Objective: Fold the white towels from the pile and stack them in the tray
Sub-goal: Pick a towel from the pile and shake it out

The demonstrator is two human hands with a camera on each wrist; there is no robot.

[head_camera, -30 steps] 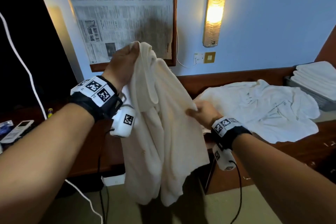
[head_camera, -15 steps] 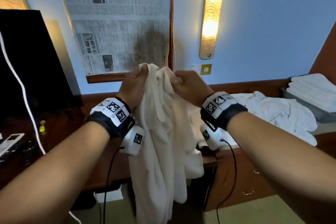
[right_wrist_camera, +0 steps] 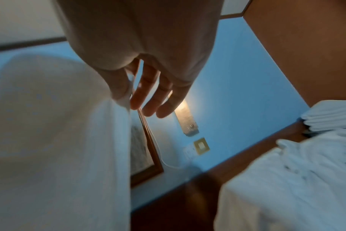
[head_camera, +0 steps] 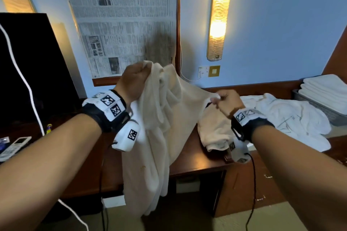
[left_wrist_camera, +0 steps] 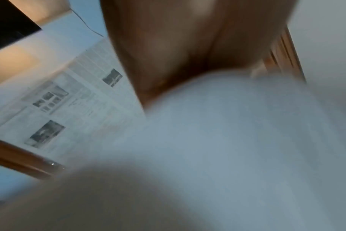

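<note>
A cream-white towel (head_camera: pixel 159 137) hangs in front of the desk, held up by both hands. My left hand (head_camera: pixel 144 67) grips its bunched top corner in a fist. My right hand (head_camera: pixel 216 99), lower and to the right, pinches the top edge between thumb and forefinger; in the right wrist view the other fingers (right_wrist_camera: pixel 154 96) stay extended beside the towel (right_wrist_camera: pixel 59 140). The left wrist view is blurred and shows only palm and towel (left_wrist_camera: pixel 227 140). The crumpled pile of white towels (head_camera: pixel 291 118) lies on the desk to the right. Behind it the grey tray (head_camera: pixel 309 105) holds several folded towels (head_camera: pixel 326 90).
A dark wooden desk (head_camera: pixel 197 163) runs along the blue wall. A black screen (head_camera: pixel 28 62) stands at the left, with a white remote (head_camera: pixel 15 144) in front of it. Newspaper (head_camera: pixel 122 24) covers a framed panel; a wall lamp (head_camera: pixel 219 15) glows. Cables hang below the wrists.
My right hand rose from the towel's side edge to meet the left at the top, then slid right and down along the edge, spreading the towel. The left hand stayed up.
</note>
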